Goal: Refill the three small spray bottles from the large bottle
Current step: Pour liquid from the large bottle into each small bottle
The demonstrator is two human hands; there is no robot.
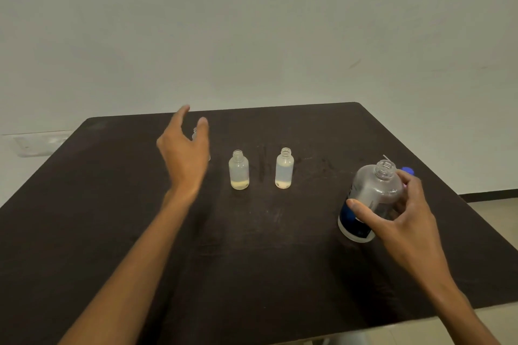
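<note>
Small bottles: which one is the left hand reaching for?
The leftmost small bottle, mostly hidden behind the open left hand. The other two stand clear to its right.

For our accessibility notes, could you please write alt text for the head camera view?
A person's right hand grips a large uncapped bottle on a dark table, while the open left hand reaches toward a mostly hidden small bottle. Two more open small bottles stand between them.

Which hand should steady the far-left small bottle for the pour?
Left. The left hand is open right at the far-left small bottle; the right hand already grips the large bottle.
</note>
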